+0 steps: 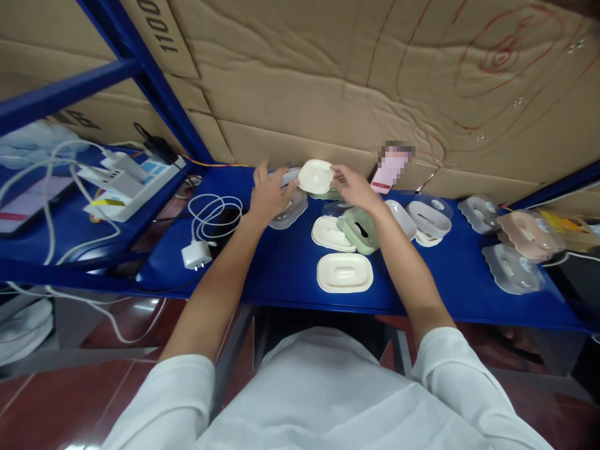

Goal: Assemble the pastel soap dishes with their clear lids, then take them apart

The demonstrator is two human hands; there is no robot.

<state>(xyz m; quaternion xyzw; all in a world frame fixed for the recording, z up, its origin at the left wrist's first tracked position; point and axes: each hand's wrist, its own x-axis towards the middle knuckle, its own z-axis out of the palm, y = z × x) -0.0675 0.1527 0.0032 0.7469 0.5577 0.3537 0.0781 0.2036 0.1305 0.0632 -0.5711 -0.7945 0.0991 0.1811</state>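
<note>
A cream oval plastic piece with a raised rim (315, 177), like a soap dish, is tilted up at the back of the blue shelf. My right hand (355, 187) pinches its right edge. My left hand (270, 192) has its fingers apart; the thumb comes close to the piece's left edge, and contact cannot be made out. Under the left hand lies a clear grey plastic piece (291, 209). Nearer me are a light green slotted piece (359, 230), a cream piece (330, 234) partly under it, and another cream oval piece (345, 273) lying flat.
Grey oval pieces (429, 219) lie right of my right forearm. Wavy clear-covered dishes (513, 267) stand farther right. A phone (391, 167) leans on the cardboard (300, 94). At left are a white charger (195, 255), its coiled cable, and a power strip (135, 194).
</note>
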